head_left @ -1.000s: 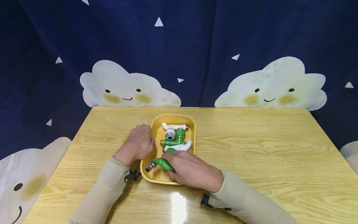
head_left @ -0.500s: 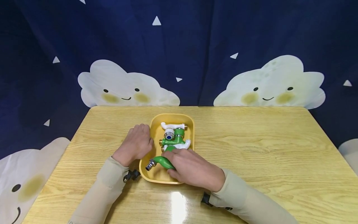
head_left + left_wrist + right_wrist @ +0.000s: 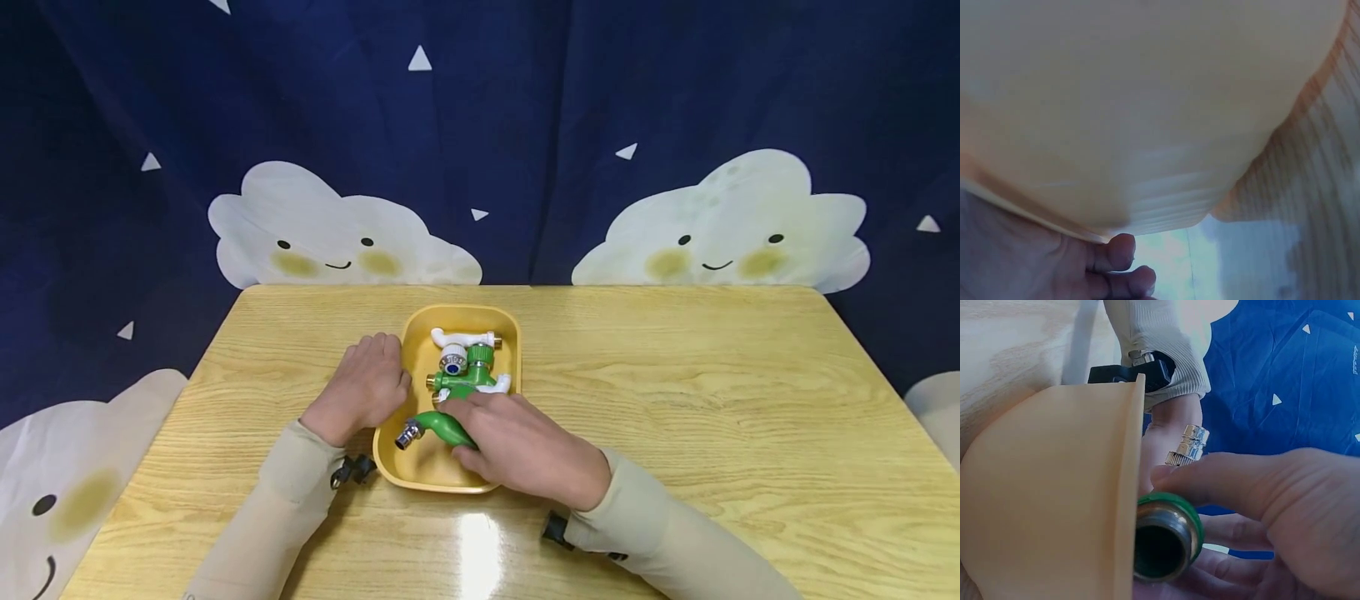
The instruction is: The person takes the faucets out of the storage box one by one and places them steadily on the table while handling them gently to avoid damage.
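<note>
A yellow plastic basin (image 3: 386, 462) stands on the table, holding several taps. At its left side my left hand (image 3: 365, 385) grips the rim; its curled fingers (image 3: 1121, 251) show in the left wrist view. My right hand (image 3: 528, 446) holds a green tap (image 3: 447, 429) with a chrome nozzle pointing left, over the near part of the basin. In the right wrist view, the thumb lies over this tap, its threaded metal inlet (image 3: 1163, 547) faces the camera, and fingers show beyond. Behind it lie another green tap (image 3: 472, 379) and a white tap (image 3: 502, 385), partly hidden by the right hand.
A further white tap (image 3: 467, 339) lies at the basin's far end, beside a white-and-chrome knob (image 3: 453, 360). The wooden table (image 3: 675, 400) extends to both sides. Behind it hangs a dark blue curtain (image 3: 525, 125) with clouds. Black wrist mounts (image 3: 557, 530) stick out below the sleeves.
My right hand has shifted slightly right with the green tap, whose nozzle now sits a little higher and farther right. The left hand stays on the basin rim.
</note>
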`<control>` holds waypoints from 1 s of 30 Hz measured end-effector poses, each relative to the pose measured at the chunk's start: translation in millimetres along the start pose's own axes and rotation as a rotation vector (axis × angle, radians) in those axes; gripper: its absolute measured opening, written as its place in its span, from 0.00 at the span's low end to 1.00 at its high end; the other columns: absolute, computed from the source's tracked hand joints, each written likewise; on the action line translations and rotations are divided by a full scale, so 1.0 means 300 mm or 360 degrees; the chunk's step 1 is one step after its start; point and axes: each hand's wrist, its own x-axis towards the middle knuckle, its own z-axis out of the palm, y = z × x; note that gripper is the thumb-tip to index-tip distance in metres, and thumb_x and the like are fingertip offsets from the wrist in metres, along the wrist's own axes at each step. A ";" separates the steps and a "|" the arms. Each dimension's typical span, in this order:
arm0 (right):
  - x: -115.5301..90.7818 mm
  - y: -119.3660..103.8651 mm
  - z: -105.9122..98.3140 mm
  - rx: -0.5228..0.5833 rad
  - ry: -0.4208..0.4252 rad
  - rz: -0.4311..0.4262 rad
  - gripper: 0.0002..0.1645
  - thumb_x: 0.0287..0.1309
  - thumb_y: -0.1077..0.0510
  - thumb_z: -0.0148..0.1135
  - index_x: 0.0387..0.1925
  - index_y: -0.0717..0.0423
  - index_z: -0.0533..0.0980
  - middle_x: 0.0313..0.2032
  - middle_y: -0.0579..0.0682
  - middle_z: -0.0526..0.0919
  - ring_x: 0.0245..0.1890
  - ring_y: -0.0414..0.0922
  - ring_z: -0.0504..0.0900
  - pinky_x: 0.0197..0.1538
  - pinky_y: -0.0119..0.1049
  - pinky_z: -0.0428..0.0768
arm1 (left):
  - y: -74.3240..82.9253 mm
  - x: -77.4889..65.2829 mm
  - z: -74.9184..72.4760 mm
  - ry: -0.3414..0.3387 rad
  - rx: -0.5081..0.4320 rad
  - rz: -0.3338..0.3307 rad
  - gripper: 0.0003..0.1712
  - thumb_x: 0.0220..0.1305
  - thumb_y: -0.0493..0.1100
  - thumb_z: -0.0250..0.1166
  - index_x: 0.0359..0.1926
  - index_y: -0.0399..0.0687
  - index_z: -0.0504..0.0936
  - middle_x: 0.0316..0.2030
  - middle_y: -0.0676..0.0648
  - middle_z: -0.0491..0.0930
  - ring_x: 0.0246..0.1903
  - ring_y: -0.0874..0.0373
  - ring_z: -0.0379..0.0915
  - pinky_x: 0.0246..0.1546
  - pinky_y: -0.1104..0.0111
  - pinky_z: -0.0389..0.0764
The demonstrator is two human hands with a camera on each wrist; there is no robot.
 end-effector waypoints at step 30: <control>-0.005 0.025 -0.025 0.0012 0.0045 0.0052 0.33 0.65 0.53 0.69 0.69 0.57 0.74 0.41 0.48 0.83 0.33 0.40 0.75 0.33 0.30 0.75 | 0.008 -0.005 -0.001 0.0002 0.0017 -0.0014 0.14 0.72 0.44 0.47 0.45 0.35 0.67 0.36 0.42 0.66 0.39 0.47 0.62 0.42 0.58 0.66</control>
